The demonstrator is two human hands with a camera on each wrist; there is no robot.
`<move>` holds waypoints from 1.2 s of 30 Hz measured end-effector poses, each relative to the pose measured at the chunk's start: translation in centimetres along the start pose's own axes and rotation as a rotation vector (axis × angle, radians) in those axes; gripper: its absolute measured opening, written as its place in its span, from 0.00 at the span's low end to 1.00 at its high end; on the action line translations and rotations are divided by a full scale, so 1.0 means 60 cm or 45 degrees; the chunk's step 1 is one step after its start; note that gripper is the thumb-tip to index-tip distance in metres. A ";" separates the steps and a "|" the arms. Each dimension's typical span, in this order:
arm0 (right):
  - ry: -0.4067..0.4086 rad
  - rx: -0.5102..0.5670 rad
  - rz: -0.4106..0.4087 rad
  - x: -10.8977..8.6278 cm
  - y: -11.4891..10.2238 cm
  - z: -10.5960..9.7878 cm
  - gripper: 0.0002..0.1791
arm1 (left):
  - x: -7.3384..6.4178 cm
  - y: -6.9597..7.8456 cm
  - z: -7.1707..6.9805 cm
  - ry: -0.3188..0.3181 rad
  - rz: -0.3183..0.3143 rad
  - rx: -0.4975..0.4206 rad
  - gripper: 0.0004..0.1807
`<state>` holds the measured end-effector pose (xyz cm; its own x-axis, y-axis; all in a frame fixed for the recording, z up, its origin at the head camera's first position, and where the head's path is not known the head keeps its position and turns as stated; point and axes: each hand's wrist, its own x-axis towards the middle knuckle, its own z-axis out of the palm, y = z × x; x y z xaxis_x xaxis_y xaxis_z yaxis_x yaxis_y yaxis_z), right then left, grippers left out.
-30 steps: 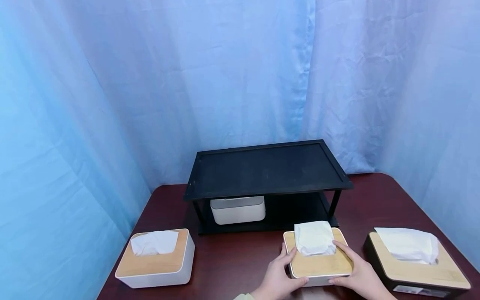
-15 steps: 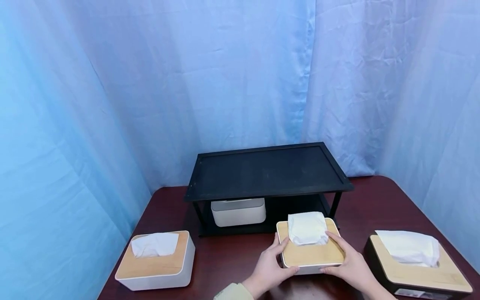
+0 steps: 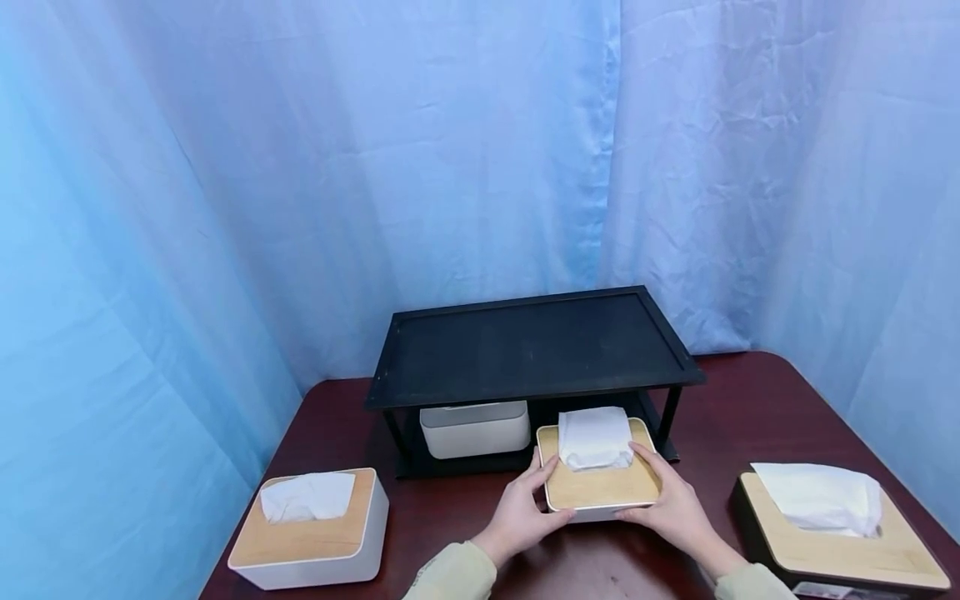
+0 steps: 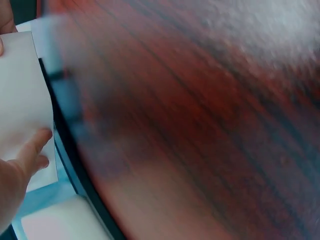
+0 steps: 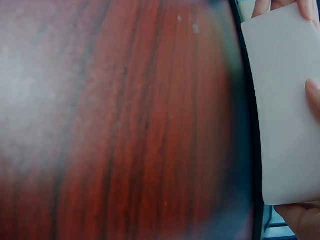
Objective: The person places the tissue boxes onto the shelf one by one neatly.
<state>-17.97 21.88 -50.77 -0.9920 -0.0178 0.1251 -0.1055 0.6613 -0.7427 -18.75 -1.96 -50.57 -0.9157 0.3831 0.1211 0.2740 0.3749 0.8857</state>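
Both hands grip a white tissue box [image 3: 600, 490] with a light wooden lid, a white tissue [image 3: 596, 437] standing out of its slot. My left hand [image 3: 521, 510] holds the left side and near-left corner, thumb on the front wall. On the opposite side my right hand [image 3: 672, 504] holds the near-right corner, its fingers along the lid edge. The box is at the front of a black two-tier rack [image 3: 532, 346], before the right half of its lower shelf. In both wrist views the box's white wall [image 4: 22, 95] shows with fingers against it.
A white box [image 3: 476, 432] sits on the rack's lower left. At the table's left stands another wooden-lidded tissue box [image 3: 309, 533]; at the right is a dark-sided, larger one [image 3: 847, 533]. The dark red table [image 3: 450, 521] meets blue curtains [image 3: 450, 150] behind.
Both hands have carried the tissue box forward and to the left, from the table in front toward the rack's lower shelf. The other boxes stay where they were.
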 end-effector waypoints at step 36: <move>-0.157 -0.037 -0.110 0.021 0.016 -0.003 0.52 | 0.017 -0.013 0.001 0.058 -0.028 0.106 0.38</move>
<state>-19.32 22.62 -51.20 -0.9805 -0.1666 0.1045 -0.1906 0.6745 -0.7133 -19.86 -1.81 -51.20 -0.9337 0.3361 0.1237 0.2753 0.4525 0.8482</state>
